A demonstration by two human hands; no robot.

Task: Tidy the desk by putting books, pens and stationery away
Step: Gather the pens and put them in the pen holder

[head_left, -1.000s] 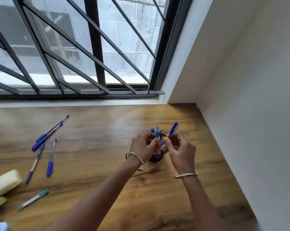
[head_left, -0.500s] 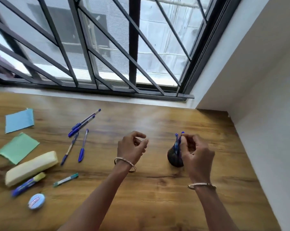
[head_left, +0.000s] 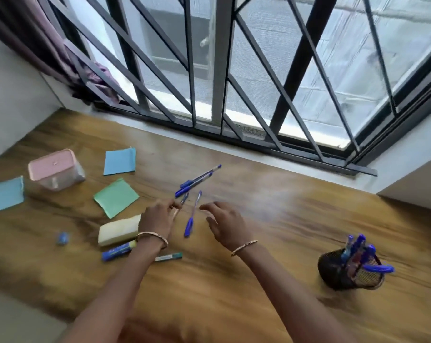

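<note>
Left grip [head_left: 157,216]: fingers curled, tips at a slim clear-barrelled pen with a blue cap [head_left: 184,198] lying on the tabletop. The frame is blurred, so I can't tell if the pinch has closed. Right grip [head_left: 228,225]: fingers spread and loose, nothing in it, hovering just beside a second clear blue-capped pen [head_left: 191,215]. A pair of blue pens [head_left: 197,178] lies side by side just beyond.

Risks, my read:
- Barrels are thin, round, slick plastic on the smooth varnished wooden tabletop [head_left: 234,293]. A shallow pinch likely skids or rolls a pen instead of lifting it.
- Both grips work close together, so a knuckle could knock the neighbouring pen away.
- The black wire-mesh pen cup [head_left: 333,273] sits well apart to the right, packed with upright blue pens [head_left: 355,246]. One stray blue pen [head_left: 379,269] hangs sideways over its rim. Light cup, top-heavy load: a hard drop-in could tip it or bump the stray out.

Further left:
- pale-yellow oblong pouch [head_left: 118,229], looks soft
- blue-and-yellow marker [head_left: 118,251]
- teal marker [head_left: 170,256]
- flat green paper square [head_left: 116,197] and blue paper square [head_left: 120,160], thin and hard to get an edge under
- pink-lidded clear plastic box [head_left: 53,172]
</note>
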